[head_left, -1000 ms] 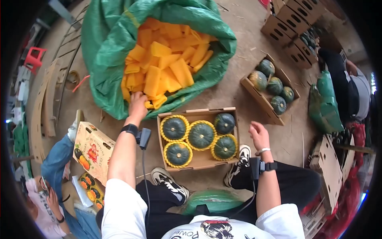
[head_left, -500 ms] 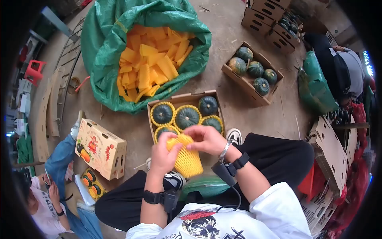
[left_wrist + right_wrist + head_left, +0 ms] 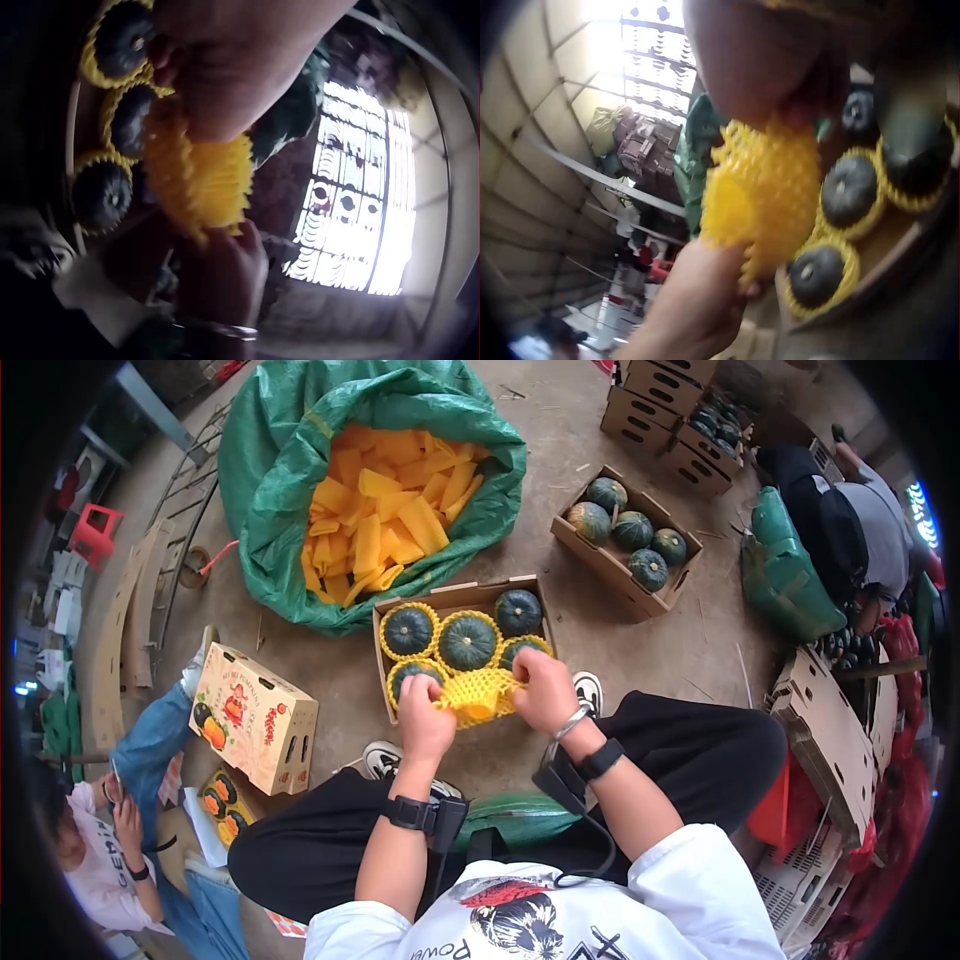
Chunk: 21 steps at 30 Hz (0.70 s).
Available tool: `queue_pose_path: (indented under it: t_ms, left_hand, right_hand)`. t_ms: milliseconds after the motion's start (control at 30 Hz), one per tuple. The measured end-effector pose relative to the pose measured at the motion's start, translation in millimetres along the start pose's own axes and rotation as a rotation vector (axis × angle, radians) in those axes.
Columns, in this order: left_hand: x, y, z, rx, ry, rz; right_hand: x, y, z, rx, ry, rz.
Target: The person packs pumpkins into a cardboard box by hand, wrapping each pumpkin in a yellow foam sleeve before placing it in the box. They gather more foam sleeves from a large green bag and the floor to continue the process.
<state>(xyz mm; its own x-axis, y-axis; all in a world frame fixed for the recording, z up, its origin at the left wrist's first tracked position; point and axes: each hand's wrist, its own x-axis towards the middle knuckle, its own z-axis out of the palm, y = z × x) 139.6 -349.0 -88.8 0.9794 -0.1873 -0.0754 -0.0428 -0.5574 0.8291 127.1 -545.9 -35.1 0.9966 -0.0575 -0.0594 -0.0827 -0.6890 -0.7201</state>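
Before us lies the green sack (image 3: 270,490) of yellow foam sleeves, and nearer, the cardboard box (image 3: 455,598) of dark squashes. Over the box's near edge we stretch a yellow foam net (image 3: 478,694) wide, our left hand (image 3: 425,722) and right hand (image 3: 545,690) each pinching one end with curled fingers.
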Motion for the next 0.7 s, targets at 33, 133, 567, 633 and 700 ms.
queue_pose_path:
  t_ms: [33, 133, 567, 633, 700]
  left_hand:
    - [2.0, -2.5, 3.4, 0.159, 0.048, 0.070]
    - [4.3, 16.3, -1.9, -1.198, -0.435, -0.410]
    - [57.4, -16.7, -8.3, -0.797, 0.035, -0.399]
    - [65.6, 0.0, -15.5, -1.175, -0.151, -0.433]
    - [63.3, 18.0, 0.7, -1.196, -0.276, -0.427]
  right_hand:
    - [6.3, 3.5, 11.3, -0.005, 0.081, -0.103]
    - [39.8, 17.1, 17.4, -0.169, -0.403, -0.192]
    - [107.4, 54.7, 5.2, -0.407, 0.039, 0.010]
    - [84.3, 48.0, -11.4, 0.344, -0.135, 0.097]
    - [58.3, 48.2, -11.4, 1.319, -0.404, 0.279]
